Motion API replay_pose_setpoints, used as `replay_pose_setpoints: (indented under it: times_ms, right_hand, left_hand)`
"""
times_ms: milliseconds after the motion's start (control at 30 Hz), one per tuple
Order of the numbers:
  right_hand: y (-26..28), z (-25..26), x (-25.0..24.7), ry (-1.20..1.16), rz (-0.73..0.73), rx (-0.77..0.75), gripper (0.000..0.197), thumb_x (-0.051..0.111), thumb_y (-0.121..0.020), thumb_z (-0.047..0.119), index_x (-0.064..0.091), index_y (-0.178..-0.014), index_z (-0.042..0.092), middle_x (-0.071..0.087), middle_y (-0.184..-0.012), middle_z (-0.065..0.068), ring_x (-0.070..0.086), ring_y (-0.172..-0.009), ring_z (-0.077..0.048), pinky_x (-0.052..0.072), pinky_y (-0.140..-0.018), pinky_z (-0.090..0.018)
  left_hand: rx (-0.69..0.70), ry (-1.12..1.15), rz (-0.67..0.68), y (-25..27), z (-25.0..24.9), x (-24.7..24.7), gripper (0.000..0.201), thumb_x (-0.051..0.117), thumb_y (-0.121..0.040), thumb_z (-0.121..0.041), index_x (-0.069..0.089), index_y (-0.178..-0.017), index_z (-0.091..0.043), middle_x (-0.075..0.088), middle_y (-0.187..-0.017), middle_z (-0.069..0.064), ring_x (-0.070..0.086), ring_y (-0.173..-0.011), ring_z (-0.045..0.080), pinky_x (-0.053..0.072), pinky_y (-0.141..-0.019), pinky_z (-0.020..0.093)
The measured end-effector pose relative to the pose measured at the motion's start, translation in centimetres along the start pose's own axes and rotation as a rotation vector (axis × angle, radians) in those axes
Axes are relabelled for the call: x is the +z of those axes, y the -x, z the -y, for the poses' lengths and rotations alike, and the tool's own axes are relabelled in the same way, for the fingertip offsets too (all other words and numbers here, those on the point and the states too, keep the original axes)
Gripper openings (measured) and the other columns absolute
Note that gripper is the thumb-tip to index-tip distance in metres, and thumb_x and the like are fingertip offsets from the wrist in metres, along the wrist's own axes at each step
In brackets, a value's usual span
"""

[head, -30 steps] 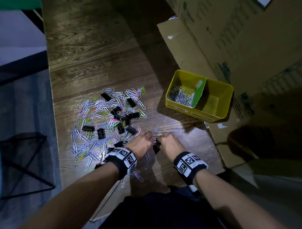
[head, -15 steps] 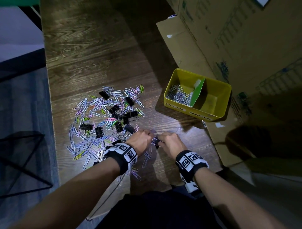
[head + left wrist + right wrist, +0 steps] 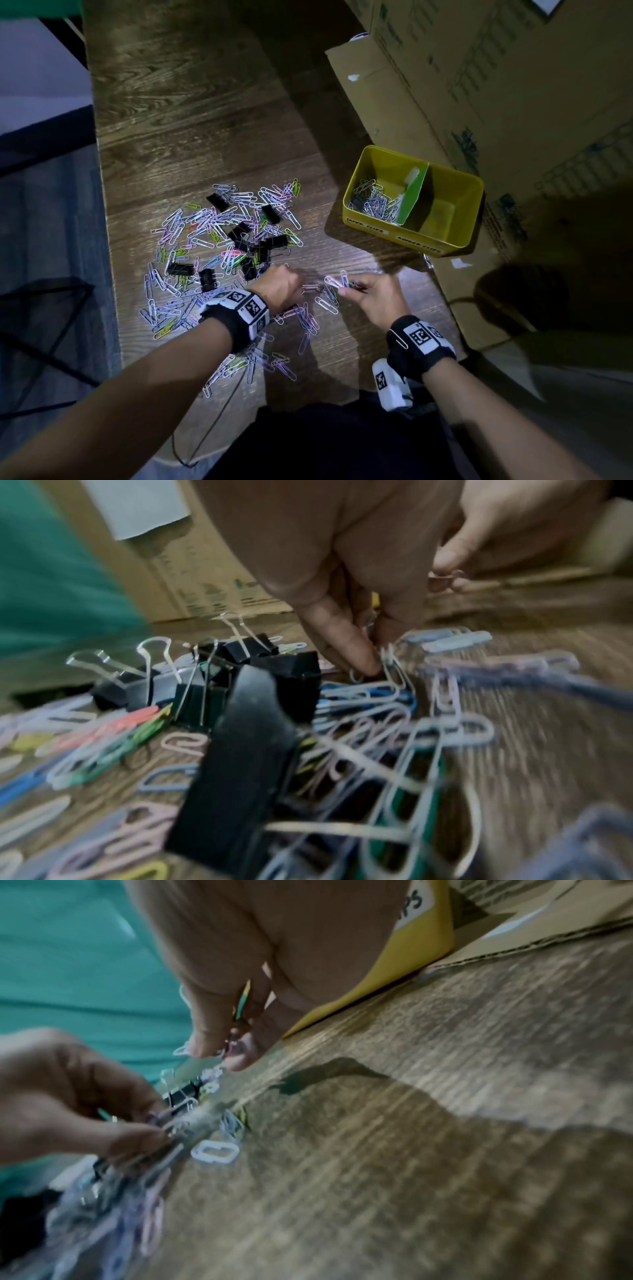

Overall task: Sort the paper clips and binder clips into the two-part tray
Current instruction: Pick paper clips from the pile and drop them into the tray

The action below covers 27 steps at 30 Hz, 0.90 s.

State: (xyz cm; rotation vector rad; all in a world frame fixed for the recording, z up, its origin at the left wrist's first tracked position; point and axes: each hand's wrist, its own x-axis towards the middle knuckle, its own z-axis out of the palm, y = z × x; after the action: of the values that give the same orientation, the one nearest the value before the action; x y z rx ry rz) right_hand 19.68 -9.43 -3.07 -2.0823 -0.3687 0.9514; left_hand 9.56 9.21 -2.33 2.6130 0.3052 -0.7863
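A heap of coloured paper clips [image 3: 219,233] and black binder clips [image 3: 260,246] lies on the wooden table. My left hand [image 3: 296,287] is at the heap's near right edge, its fingertips [image 3: 368,666] pinching paper clips against the table. Just to its right, my right hand [image 3: 346,289] pinches a few paper clips [image 3: 337,281], also seen between its fingers [image 3: 236,1031]. The yellow two-part tray [image 3: 363,236] stands further right. Its left part holds paper clips [image 3: 373,204]; its right part, past the green divider [image 3: 414,195], shows only bare bottom.
Large cardboard boxes [image 3: 496,85] stand behind and to the right of the tray, with a flat cardboard flap [image 3: 459,301] under it. The table's left edge [image 3: 102,205] drops to the floor. More loose paper clips [image 3: 274,363] lie near my left wrist.
My hands were close together over a black binder clip; now they have drawn apart. The right hand has shifted right with paper clips in its fingertips.
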Motion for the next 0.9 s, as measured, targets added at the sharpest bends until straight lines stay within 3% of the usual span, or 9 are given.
replay_pose_setpoints:
  times_ms: [167, 267, 400, 533, 600, 700, 767, 833, 900]
  right_hand:
    - [0.4, 2.0, -1.6, -0.338, -0.121, 0.005, 0.022, 0.079, -0.072, 0.014, 0.074, -0.092, 0.024, 0.073, -0.101, -0.006, 0.07, -0.091, -0.02, 0.054, -0.09, -0.045]
    - [0.4, 4.2, -3.2, -0.459, -0.232, -0.023, 0.035, 0.078, -0.072, 0.009, 0.069, -0.105, 0.003, 0.072, -0.101, -0.014, 0.071, -0.086, -0.021, 0.056, -0.084, -0.038]
    - [0.3, 7.2, -5.5, -0.537, -0.345, -0.104, 0.035, 0.078, -0.072, 0.005, 0.067, -0.106, 0.003, 0.072, -0.093, -0.011, 0.069, -0.066, -0.009, 0.055, -0.058, -0.022]
    - [-0.3, 9.8, -7.3, -0.54, -0.419, -0.181, 0.035, 0.076, -0.074, 0.003, 0.066, -0.108, 0.0, 0.071, -0.094, -0.011, 0.069, -0.068, -0.004, 0.056, -0.067, -0.018]
    - [-1.1, 10.6, -8.1, -0.493, -0.43, -0.19, 0.037, 0.076, -0.076, 0.006, 0.066, -0.11, 0.0, 0.071, -0.094, -0.008, 0.068, -0.067, -0.002, 0.055, -0.067, -0.016]
    - [-3.2, 10.8, -9.1, -0.334, -0.41, -0.13, 0.036, 0.074, -0.08, 0.015, 0.065, -0.115, 0.007, 0.069, -0.095, 0.0, 0.067, -0.071, -0.001, 0.053, -0.064, -0.012]
    - [-4.7, 10.6, -9.5, -0.178, -0.405, -0.091, 0.035, 0.072, -0.082, 0.022, 0.065, -0.115, 0.011, 0.071, -0.101, -0.003, 0.068, -0.082, -0.01, 0.056, -0.073, -0.021]
    - [-6.0, 10.5, -9.6, 0.033, -0.405, -0.093, 0.034, 0.072, -0.082, 0.025, 0.067, -0.113, 0.012, 0.071, -0.106, -0.008, 0.068, -0.091, -0.017, 0.055, -0.084, -0.034]
    - [-7.1, 10.6, -9.5, 0.216, -0.359, -0.098, 0.032, 0.07, -0.084, 0.025, 0.068, -0.113, 0.013, 0.07, -0.109, -0.009, 0.065, -0.098, -0.022, 0.052, -0.091, -0.038]
  left_hand:
    - [-0.085, 0.467, -0.181, 0.8, -0.7, -3.7, 0.004, 0.066, -0.083, -0.014, 0.069, -0.086, -0.013, 0.069, -0.079, 0.001, 0.062, -0.063, 0.008, 0.05, -0.056, 0.016]
    - [-0.112, 0.821, -0.239, 0.3, -1.8, -7.4, 0.005, 0.071, -0.079, -0.016, 0.068, -0.075, -0.017, 0.067, -0.07, -0.002, 0.055, -0.051, -0.001, 0.044, -0.049, 0.011]
    - [-0.016, 1.054, -0.407, -2.5, -3.9, -12.0, 0.005, 0.076, -0.075, -0.012, 0.071, -0.073, -0.014, 0.068, -0.067, 0.002, 0.058, -0.057, 0.008, 0.052, -0.06, 0.021]
    - [-0.022, 0.946, -0.518, -7.2, -5.9, -13.2, 0.008, 0.076, -0.075, -0.018, 0.071, -0.073, -0.013, 0.07, -0.07, 0.007, 0.064, -0.062, 0.018, 0.058, -0.069, 0.038]
    - [-0.015, 0.755, -0.497, -8.7, -6.8, -13.1, 0.005, 0.072, -0.079, -0.021, 0.072, -0.081, -0.017, 0.072, -0.077, 0.004, 0.065, -0.068, 0.015, 0.056, -0.071, 0.031]
    - [0.022, 0.388, -0.314, -9.4, -7.6, -13.2, 0.025, 0.06, -0.088, -0.028, 0.067, -0.111, -0.021, 0.07, -0.102, 0.005, 0.064, -0.092, 0.018, 0.043, -0.076, 0.023]
    - [0.039, 0.33, -0.28, -9.1, -7.8, -13.5, 0.029, 0.054, -0.091, -0.03, 0.064, -0.117, -0.022, 0.068, -0.107, 0.006, 0.061, -0.1, 0.022, 0.04, -0.079, 0.023]
    - [0.051, 0.374, -0.354, -8.2, -7.5, -13.5, 0.025, 0.054, -0.091, -0.026, 0.066, -0.113, -0.022, 0.069, -0.108, 0.004, 0.06, -0.102, 0.019, 0.041, -0.086, 0.021]
    - [0.057, 0.462, -0.477, -6.6, -6.8, -13.0, 0.02, 0.055, -0.09, -0.02, 0.069, -0.104, -0.021, 0.071, -0.096, 0.0, 0.063, -0.086, 0.012, 0.042, -0.08, 0.018]
